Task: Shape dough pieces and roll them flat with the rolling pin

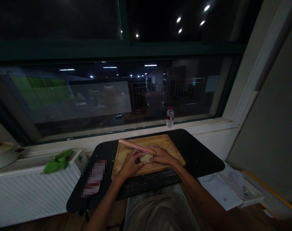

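A wooden cutting board [170, 143] lies on a small black table [199, 154] in front of me. Both hands rest on the board, close together. My left hand [132, 162] and my right hand [162, 155] press on a small pale lump [144, 158] between them; it is too dim to tell what it is. A long pinkish rolling pin [136, 146] lies across the board just beyond my fingers, its right end touching my right hand.
A small water bottle [170, 117] stands on the window sill behind the table. A green cloth [58, 161] lies on the white radiator at left, beside a bowl [1, 154]. Papers [229, 186] lie at lower right. A blurred object [94, 178] sits on the table's left.
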### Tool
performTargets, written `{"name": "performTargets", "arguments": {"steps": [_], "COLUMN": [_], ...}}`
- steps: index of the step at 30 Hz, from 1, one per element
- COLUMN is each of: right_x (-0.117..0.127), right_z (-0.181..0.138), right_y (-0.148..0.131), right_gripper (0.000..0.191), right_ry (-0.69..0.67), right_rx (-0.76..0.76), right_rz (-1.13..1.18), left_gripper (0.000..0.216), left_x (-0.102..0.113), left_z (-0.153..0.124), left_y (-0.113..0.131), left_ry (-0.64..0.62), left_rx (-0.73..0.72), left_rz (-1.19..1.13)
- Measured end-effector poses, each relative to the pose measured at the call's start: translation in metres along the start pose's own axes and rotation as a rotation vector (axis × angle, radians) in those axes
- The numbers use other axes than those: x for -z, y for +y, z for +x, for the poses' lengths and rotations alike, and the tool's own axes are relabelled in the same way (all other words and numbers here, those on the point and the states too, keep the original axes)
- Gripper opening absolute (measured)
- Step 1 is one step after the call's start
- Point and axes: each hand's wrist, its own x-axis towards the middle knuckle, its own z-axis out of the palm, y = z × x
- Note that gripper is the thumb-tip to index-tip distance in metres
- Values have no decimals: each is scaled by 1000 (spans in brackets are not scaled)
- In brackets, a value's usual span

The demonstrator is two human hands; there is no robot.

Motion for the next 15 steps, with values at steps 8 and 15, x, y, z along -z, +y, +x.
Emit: {"name": "performTargets", "arguments": {"steps": [8,15], "right_x": [-1,-3], "right_z": [3,6], "right_y": [4,6], "right_gripper": [61,55], "right_ry": [-17,-12], "right_rx": [-24,8], "right_rz": [4,5], "left_gripper": [31,27], "left_x": [-5,-10], "left_z": [1,4], "left_y": [-4,-1], "left_ry": [24,49], "left_rx": [-10,-24], "left_rz": [33,52]}}
